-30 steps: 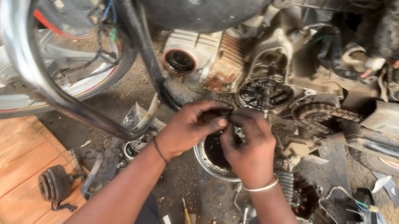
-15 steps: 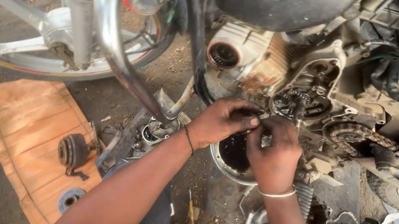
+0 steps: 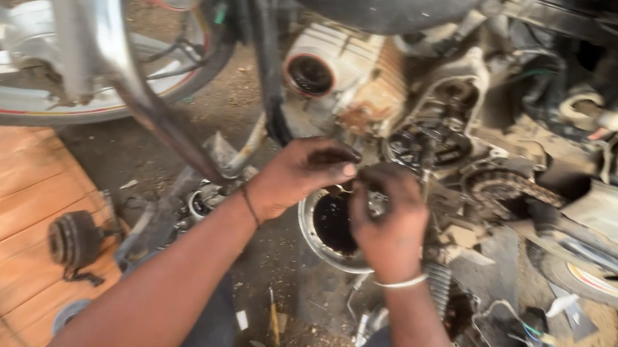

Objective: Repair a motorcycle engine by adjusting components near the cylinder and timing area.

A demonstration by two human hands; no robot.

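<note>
Chrome tubing of a motorcycle frame (image 3: 114, 52) is seen up and left of the hands, the stripped engine (image 3: 383, 96) just above them. Below the hands a round metal bowl (image 3: 312, 238) of dark oil sits on the dirt floor. A small dark part, hidden between the fingertips, is pinched by left hand (image 3: 301, 176) and right hand (image 3: 390, 220) together.
</note>
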